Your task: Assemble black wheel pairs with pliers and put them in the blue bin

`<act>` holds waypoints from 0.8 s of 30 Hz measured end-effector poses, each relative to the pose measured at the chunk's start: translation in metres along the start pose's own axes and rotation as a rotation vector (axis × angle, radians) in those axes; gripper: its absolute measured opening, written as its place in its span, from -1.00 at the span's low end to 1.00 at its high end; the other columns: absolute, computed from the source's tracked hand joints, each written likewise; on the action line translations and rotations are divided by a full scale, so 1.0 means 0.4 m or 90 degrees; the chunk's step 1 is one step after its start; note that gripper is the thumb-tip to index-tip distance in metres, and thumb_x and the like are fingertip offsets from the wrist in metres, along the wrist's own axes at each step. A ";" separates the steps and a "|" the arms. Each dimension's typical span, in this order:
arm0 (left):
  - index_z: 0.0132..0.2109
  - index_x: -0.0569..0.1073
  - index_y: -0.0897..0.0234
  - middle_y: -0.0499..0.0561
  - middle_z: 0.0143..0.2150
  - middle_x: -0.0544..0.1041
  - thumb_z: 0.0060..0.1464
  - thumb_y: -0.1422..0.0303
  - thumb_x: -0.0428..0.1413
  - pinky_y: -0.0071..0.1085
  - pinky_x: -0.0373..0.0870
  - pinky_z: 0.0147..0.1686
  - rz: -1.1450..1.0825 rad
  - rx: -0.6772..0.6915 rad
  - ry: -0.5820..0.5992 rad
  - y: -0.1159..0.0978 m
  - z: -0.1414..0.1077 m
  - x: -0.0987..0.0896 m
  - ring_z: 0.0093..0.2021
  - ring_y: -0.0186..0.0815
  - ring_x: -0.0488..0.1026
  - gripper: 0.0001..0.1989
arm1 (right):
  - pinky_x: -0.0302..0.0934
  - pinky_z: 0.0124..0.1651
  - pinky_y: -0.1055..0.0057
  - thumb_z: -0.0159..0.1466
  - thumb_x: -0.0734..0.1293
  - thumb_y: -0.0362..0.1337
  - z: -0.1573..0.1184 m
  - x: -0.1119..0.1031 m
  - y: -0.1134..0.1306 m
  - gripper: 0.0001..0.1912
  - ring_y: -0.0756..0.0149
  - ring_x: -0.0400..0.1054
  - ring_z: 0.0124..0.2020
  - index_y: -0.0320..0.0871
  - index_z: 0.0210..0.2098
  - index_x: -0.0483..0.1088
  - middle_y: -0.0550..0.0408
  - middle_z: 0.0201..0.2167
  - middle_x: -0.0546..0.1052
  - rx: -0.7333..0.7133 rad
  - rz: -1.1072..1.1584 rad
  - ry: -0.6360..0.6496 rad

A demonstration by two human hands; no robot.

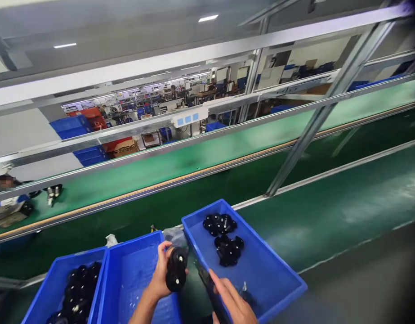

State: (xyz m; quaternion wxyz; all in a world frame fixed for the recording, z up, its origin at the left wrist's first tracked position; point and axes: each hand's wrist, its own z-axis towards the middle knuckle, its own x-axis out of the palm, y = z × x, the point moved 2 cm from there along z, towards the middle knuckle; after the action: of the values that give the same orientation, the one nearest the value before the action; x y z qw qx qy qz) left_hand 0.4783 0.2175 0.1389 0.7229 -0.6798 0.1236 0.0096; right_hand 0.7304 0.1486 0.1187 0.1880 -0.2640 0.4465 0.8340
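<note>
No writing can be read. The left hand [162,274] has its fingers wrapped around glossy black round parts [176,269] with pale centres, above the gap between the middle blue bin [126,270] and the right blue bin [257,265]. The right hand [232,299] grips a dark, long, flat object [209,288], perhaps a tool, though blur hides its form. Similar black parts [228,250] lie clustered in the right bin; more [81,288] fill the left blue bin [48,288]. The desk [349,211] is smooth, shiny green.
</note>
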 end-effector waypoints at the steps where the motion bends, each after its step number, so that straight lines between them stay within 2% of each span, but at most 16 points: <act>1: 0.20 0.00 0.06 -0.06 -0.13 0.49 0.06 0.30 0.38 -0.35 0.40 -0.14 0.020 0.009 -0.009 0.005 -0.040 -0.026 -0.23 -0.31 0.44 -0.22 | 0.55 0.04 0.26 0.12 0.25 -0.51 0.008 0.012 0.041 0.06 0.02 0.55 0.08 0.03 0.56 -0.09 -0.11 0.18 0.49 -0.043 -0.020 0.000; 3: 0.16 0.01 0.06 -0.06 -0.13 0.49 0.04 0.34 0.37 -0.32 0.43 -0.11 0.031 0.023 -0.072 0.015 -0.115 -0.073 -0.21 -0.28 0.47 -0.24 | 0.56 0.01 0.27 0.11 0.25 -0.49 0.017 0.037 0.120 0.05 0.01 0.55 0.08 -0.01 0.56 -0.08 -0.12 0.18 0.49 -0.100 -0.040 0.005; 7: 0.14 0.01 0.06 -0.02 -0.11 0.50 -0.04 0.25 0.42 -0.23 0.48 -0.05 -0.011 0.014 -0.313 -0.004 -0.236 -0.148 -0.20 -0.20 0.54 -0.18 | 0.55 -0.02 0.33 0.12 0.24 -0.47 0.010 0.100 0.260 0.04 0.07 0.57 0.02 -0.06 0.57 -0.09 -0.10 0.11 0.52 -0.126 -0.014 0.028; 9: 0.19 0.00 0.06 0.02 -0.07 0.51 -0.04 0.18 0.43 -0.22 0.48 -0.03 -0.012 -0.013 -0.402 -0.029 -0.281 -0.176 -0.17 -0.17 0.55 -0.13 | 0.54 -0.01 0.34 0.13 0.25 -0.47 -0.004 0.141 0.323 0.04 0.07 0.57 0.02 -0.08 0.57 -0.10 -0.11 0.10 0.51 -0.137 0.005 0.043; 12: 0.25 -0.03 0.06 0.05 -0.03 0.50 0.01 0.16 0.41 -0.24 0.46 0.00 0.018 -0.024 -0.466 -0.059 -0.335 -0.219 -0.12 -0.18 0.54 -0.11 | 0.53 -0.08 0.36 0.14 0.20 -0.50 -0.028 0.198 0.405 0.04 0.07 0.58 -0.05 -0.15 0.58 -0.16 -0.16 0.05 0.53 -0.190 -0.016 0.047; 14: 0.25 -0.03 0.06 0.04 -0.05 0.49 -0.02 0.18 0.43 -0.26 0.47 -0.03 0.026 -0.017 -0.478 -0.069 -0.367 -0.252 -0.14 -0.19 0.53 -0.09 | 0.53 -0.14 0.36 0.11 0.17 -0.52 -0.040 0.224 0.450 0.06 0.09 0.59 -0.11 -0.19 0.59 -0.18 -0.17 -0.01 0.53 -0.229 -0.049 0.031; 16: 0.25 -0.03 0.06 0.00 -0.08 0.49 -0.05 0.22 0.45 -0.29 0.48 -0.08 0.009 -0.024 -0.442 -0.078 -0.396 -0.288 -0.19 -0.22 0.52 -0.06 | 0.52 -0.15 0.34 0.11 0.17 -0.53 -0.045 0.235 0.484 0.05 0.09 0.57 -0.12 -0.21 0.58 -0.16 -0.18 -0.04 0.53 -0.255 -0.065 0.016; 17: 0.25 -0.03 0.06 -0.02 -0.11 0.49 -0.06 0.24 0.45 -0.31 0.48 -0.10 -0.010 -0.034 -0.395 -0.086 -0.410 -0.306 -0.21 -0.24 0.51 -0.05 | 0.52 -0.12 0.32 0.15 0.17 -0.53 -0.045 0.235 0.499 0.01 0.08 0.56 -0.09 -0.20 0.58 -0.14 -0.19 -0.03 0.53 -0.259 -0.066 0.017; 21: 0.30 -0.05 0.05 -0.11 -0.17 0.47 -0.07 0.35 0.47 -0.44 0.45 -0.25 -0.101 -0.079 -0.109 -0.130 -0.460 -0.363 -0.32 -0.38 0.43 0.01 | 0.49 -0.01 0.23 0.30 0.19 -0.53 -0.036 0.210 0.545 -0.12 0.04 0.50 0.00 -0.15 0.57 -0.06 -0.21 0.03 0.52 -0.266 -0.062 0.063; 24: 0.33 -0.08 0.05 -0.11 -0.15 0.46 -0.09 0.42 0.48 -0.51 0.41 -0.32 -0.117 -0.080 -0.010 -0.158 -0.492 -0.396 -0.37 -0.47 0.38 0.06 | 0.47 0.01 0.23 0.30 0.19 -0.55 -0.027 0.196 0.573 -0.13 0.06 0.50 -0.01 -0.13 0.56 -0.02 -0.18 0.02 0.53 -0.296 -0.064 0.091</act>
State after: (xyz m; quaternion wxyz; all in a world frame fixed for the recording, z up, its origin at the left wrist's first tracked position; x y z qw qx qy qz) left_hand 0.3038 0.0432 0.2225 0.6773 -0.7324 0.0540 -0.0438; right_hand 0.5456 0.0240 0.2138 0.1318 -0.3802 0.2412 0.8831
